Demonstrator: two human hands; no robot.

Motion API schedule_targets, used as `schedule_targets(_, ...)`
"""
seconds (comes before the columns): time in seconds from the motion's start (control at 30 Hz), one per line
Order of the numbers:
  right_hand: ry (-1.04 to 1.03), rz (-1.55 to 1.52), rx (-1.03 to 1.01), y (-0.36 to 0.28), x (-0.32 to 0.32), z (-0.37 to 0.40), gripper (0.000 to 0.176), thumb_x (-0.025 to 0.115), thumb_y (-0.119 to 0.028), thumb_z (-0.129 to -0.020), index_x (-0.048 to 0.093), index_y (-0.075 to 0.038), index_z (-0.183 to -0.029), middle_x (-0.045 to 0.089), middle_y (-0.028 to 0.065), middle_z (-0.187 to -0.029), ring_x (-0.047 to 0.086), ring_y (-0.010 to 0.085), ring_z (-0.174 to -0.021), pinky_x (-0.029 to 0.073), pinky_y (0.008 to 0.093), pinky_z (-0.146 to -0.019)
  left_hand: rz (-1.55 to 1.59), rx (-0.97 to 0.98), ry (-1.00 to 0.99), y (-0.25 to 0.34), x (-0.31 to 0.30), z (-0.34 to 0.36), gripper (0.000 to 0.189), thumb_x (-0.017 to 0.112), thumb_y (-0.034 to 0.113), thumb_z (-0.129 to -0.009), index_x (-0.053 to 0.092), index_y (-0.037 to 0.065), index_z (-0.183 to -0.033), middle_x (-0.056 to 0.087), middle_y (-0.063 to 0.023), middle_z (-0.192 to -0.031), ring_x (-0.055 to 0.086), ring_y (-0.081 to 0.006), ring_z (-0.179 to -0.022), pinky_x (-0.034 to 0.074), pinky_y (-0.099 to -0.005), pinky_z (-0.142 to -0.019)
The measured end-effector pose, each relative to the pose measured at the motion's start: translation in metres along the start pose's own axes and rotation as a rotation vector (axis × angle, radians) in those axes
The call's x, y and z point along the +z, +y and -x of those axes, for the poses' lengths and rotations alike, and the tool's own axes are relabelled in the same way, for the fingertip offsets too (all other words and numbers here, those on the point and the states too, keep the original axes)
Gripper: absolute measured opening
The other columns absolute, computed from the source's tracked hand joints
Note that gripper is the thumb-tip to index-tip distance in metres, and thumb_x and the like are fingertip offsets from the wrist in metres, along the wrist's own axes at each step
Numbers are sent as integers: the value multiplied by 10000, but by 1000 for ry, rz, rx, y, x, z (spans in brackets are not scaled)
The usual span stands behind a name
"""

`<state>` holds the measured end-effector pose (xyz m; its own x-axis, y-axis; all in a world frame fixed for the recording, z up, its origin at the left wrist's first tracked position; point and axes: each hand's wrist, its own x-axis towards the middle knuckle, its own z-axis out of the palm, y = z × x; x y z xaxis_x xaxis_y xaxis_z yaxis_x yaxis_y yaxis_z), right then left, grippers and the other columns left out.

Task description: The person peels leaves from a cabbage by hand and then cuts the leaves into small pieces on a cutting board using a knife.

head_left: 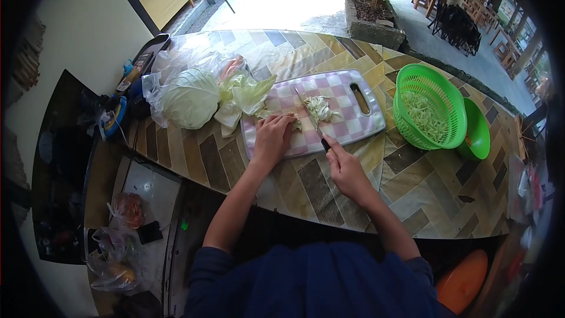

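Note:
A checkered pink-and-white cutting board [353,125] lies on the table in front of me. My right hand [348,174] is wrapped round the black handle of a knife [311,114], its blade pointing away from me across the board. Curled fingers of my left hand [274,139] press on a small cabbage piece [296,122], mostly hidden, just left of the blade. A pile of shredded cabbage [321,108] sits along the blade's right side. Left of the board rest a cabbage head [190,99] and loose cabbage leaves [247,94].
To the right, a green basket [459,112] holds shredded cabbage, with a green bowl [479,132] partly beneath it. Clear plastic bags [200,60] lie behind the cabbage head. An orange round object [464,282] is below the table at the lower right.

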<state>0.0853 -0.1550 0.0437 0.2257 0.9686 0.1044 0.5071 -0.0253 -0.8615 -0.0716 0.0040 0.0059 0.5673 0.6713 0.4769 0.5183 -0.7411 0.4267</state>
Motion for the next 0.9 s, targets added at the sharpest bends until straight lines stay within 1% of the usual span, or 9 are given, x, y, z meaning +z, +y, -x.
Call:
schedule_targets(0.1,7,-33,-73,0,5,2,446,499,-107,-959,447,-121,-1402,578,238,-762,582,333,-656,461,367,-662,-5,-7,1,-1,-1,0,160,579,123,-893,659,86,-1026,697,-51,-1067,617,-238,-1040,403,-413,-904)
schedule_targets(0.27,-51,38,-92,-8,5,9,449,505,-118,-962,442,-114,-1407,595,255,-807,597,388,-708,471,410,-686,-24,-7,7,0,0,-1,160,562,151,-911,658,76,-1015,697,-71,-1029,622,-251,-1025,404,-413,-895)
schedule_targets(0.4,-72,69,-106,-7,4,9,453,508,-117,-962,437,-104,-1408,608,265,-835,598,429,-752,468,449,-704,-29,4,11,1,-2,-1,154,564,153,-910,661,78,-1003,698,-65,-1043,622,-252,-1020,402,-414,-899)
schedule_targets(0.5,-77,65,-116,-9,3,8,450,505,-108,-961,437,-99,-1405,613,266,-840,604,430,-766,469,450,-711,-35,11,12,1,-1,0,149,566,149,-906,662,80,-996,697,-61,-1054,620,-251,-1023,402,-414,-900)
schedule_targets(0.6,-110,50,-84,-9,4,4,456,484,-104,-958,421,-72,-1408,615,278,-881,596,455,-834,455,496,-744,-35,12,7,0,0,-1,144,576,135,-888,663,85,-991,697,-54,-1067,620,-247,-1026,402,-413,-901)
schedule_targets(0.77,-114,45,-69,-6,11,-3,467,478,-98,-956,409,-86,-1417,615,285,-887,595,466,-838,457,507,-728,-12,9,1,0,-1,-1,144,589,115,-861,664,88,-981,695,-44,-1086,620,-246,-1023,403,-409,-900)
schedule_targets(0.9,-97,93,-77,-2,20,-7,465,476,-98,-957,407,-93,-1417,616,283,-905,594,467,-843,458,520,-735,2,-33,-41,2,-4,-1,180,598,80,-836,671,78,-1000,687,-60,-1130,607,-272,-1077,409,-417,-926)
